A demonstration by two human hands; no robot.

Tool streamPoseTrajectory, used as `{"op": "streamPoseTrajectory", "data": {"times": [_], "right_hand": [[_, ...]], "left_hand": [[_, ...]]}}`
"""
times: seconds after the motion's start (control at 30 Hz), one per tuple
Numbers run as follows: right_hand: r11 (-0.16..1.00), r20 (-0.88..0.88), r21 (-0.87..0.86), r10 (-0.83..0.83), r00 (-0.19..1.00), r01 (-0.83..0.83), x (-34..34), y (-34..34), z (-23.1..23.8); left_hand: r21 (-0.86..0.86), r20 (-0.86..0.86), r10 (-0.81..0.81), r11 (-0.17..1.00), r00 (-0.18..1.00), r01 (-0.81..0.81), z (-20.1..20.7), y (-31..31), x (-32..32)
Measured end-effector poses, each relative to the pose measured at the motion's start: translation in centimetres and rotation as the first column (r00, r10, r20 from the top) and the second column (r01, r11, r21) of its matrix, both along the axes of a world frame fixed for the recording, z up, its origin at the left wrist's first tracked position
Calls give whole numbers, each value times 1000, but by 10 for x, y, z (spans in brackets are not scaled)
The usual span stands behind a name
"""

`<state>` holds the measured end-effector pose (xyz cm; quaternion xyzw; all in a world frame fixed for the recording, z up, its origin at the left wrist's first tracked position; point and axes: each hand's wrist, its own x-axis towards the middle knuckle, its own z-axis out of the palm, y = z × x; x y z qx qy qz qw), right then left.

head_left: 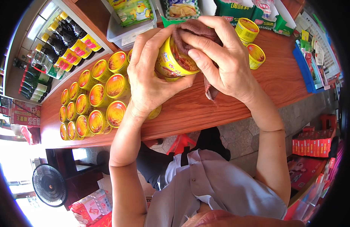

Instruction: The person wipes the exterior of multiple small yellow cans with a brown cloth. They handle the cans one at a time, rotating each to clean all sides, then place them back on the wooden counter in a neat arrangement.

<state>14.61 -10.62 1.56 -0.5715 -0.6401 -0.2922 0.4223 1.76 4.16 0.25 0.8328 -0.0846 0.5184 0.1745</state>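
Note:
A yellow round tub (168, 60) with a picture of food on its lid is tilted in the air above the wooden counter. My left hand (148, 75) is wrapped round its side, thumb underneath. Over the tub's top and far edge lies a dark brown cloth (194, 32), pressed there by my right hand (224, 56), with one corner hanging down. Left of my hands, several matching tubs (105, 86) stand in rows on the counter. Two more, a stacked tub (247, 28) and a single tub (256, 56), are to the right.
Bottles of dark sauce (71, 41) fill a shelf at the far left. Behind my hands are a clear plastic bin (131, 36) and green cartons (284, 24). A blue tray (309, 72) lies at the counter's right end. A black fan (50, 185) stands lower left.

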Motion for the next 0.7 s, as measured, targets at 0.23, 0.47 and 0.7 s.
{"op": "streamPoseTrajectory", "data": {"times": [0.23, 0.47, 0.7], "right_hand": [[991, 42, 121, -54, 998, 49, 10, 1, -2], [974, 111, 213, 52, 992, -75, 4, 1, -11], [977, 90, 206, -81, 993, 61, 19, 14, -15]], "left_hand": [[-22, 102, 149, 989, 984, -148, 3, 4, -1], [-941, 320, -476, -58, 819, 334, -2, -2, -1], [-946, 325, -742, -268, 587, 184, -16, -12, -3]]}}
